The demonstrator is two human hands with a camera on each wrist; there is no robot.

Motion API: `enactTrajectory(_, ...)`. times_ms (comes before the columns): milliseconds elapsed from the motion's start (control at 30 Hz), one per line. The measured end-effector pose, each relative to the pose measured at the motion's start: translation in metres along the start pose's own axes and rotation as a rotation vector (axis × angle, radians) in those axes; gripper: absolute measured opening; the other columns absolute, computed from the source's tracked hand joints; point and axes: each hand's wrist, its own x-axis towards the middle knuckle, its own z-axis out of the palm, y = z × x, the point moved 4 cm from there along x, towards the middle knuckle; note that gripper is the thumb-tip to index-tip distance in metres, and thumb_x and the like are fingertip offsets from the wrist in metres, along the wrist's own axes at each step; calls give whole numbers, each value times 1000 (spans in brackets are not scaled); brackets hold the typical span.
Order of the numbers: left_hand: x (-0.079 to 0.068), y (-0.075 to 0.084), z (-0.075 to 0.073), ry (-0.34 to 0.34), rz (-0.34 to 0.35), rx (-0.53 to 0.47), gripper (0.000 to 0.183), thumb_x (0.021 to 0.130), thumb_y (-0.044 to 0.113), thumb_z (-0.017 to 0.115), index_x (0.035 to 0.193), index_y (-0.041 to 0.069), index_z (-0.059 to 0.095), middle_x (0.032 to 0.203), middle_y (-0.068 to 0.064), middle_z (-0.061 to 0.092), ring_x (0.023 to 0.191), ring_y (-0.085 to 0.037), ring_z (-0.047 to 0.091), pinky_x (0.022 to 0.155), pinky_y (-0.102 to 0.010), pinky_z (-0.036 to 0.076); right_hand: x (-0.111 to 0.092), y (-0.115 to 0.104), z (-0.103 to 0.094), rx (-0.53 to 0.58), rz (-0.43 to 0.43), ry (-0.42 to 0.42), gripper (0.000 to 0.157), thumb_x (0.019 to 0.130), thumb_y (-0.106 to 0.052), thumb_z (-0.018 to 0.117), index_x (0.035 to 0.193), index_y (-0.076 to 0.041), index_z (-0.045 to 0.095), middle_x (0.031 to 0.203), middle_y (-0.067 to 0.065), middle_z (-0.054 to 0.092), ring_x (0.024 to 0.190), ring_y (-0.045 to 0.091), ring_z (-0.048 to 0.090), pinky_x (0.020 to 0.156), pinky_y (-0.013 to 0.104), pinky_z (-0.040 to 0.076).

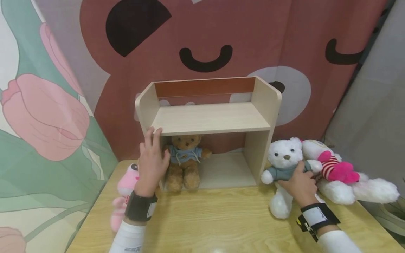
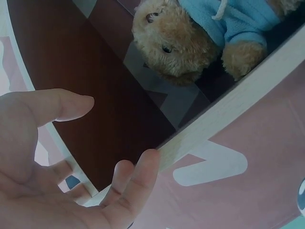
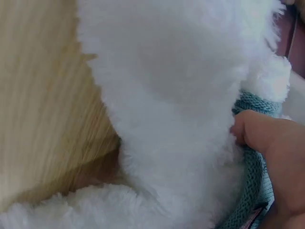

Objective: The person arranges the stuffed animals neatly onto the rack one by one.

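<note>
My right hand (image 1: 300, 184) grips a white teddy bear (image 1: 286, 154) in a teal knitted sweater around its middle, to the right of a small wooden shelf (image 1: 210, 117). In the right wrist view, the thumb presses on the sweater (image 3: 257, 167) beside the bear's white fur (image 3: 176, 95). At the shelf's left side, my left hand (image 1: 152, 165) touches the front edge with extended fingers, its thumb apart from them. Just right of that hand, a brown teddy bear (image 1: 183, 158) in a blue hoodie sits in the lower compartment, also visible in the left wrist view.
A white plush toy (image 1: 335, 168) with a red-striped top and pink parts lies at the table's right, behind the white bear. A pink plush toy (image 1: 126, 182) is partly hidden by the left forearm. The wooden table (image 1: 221, 221) meets a patterned curtain (image 1: 205, 28) behind.
</note>
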Motion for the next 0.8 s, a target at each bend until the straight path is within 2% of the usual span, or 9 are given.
enactTrajectory(200, -1, -1, 0, 0, -5, 3, 76, 83, 7, 73, 150, 13, 37, 155, -13, 31, 83, -39, 47, 47, -41, 44, -25, -14, -7, 53, -85, 142, 99, 67, -41, 86, 124, 13, 25, 86, 40, 44, 70, 60, 54, 47, 58, 43)
enactTrajectory(300, 0, 0, 0, 3, 5, -2, 76, 83, 6, 74, 150, 13, 37, 155, -14, 31, 82, -39, 46, 47, -40, 42, -38, -21, -11, 99, -119, 199, 96, 67, -41, 87, 119, 13, 27, 84, 37, 45, 67, 57, 56, 47, 57, 44)
enactTrajectory(500, -1, 0, 0, -2, 3, 7, 76, 83, 6, 74, 150, 13, 37, 155, -14, 31, 81, -38, 45, 47, -39, 41, -63, -35, -11, 197, -104, 206, 101, 68, -35, 87, 126, 18, 23, 94, 41, 47, 79, 60, 57, 61, 64, 47)
enactTrajectory(567, -2, 0, 1, -8, 2, 8, 77, 83, 7, 74, 150, 13, 37, 155, -13, 31, 81, -38, 45, 46, -39, 41, -71, -41, -11, 209, -108, 193, 106, 67, -34, 87, 131, 18, 21, 99, 42, 47, 82, 60, 57, 62, 64, 47)
enactTrajectory(700, -1, 0, 1, -12, 2, 7, 77, 83, 7, 74, 150, 14, 36, 155, -14, 31, 81, -38, 45, 47, -39, 41, -85, -60, -7, 218, -183, 161, 109, 66, -32, 88, 137, 16, 19, 107, 40, 46, 87, 56, 58, 65, 63, 49)
enactTrajectory(800, 0, -1, 1, -13, 0, 8, 77, 84, 8, 74, 150, 14, 36, 156, -14, 31, 82, -38, 46, 48, -39, 42, -89, -78, -2, 222, -236, 120, 103, 68, -31, 86, 135, 13, 22, 109, 36, 45, 93, 52, 58, 70, 62, 51)
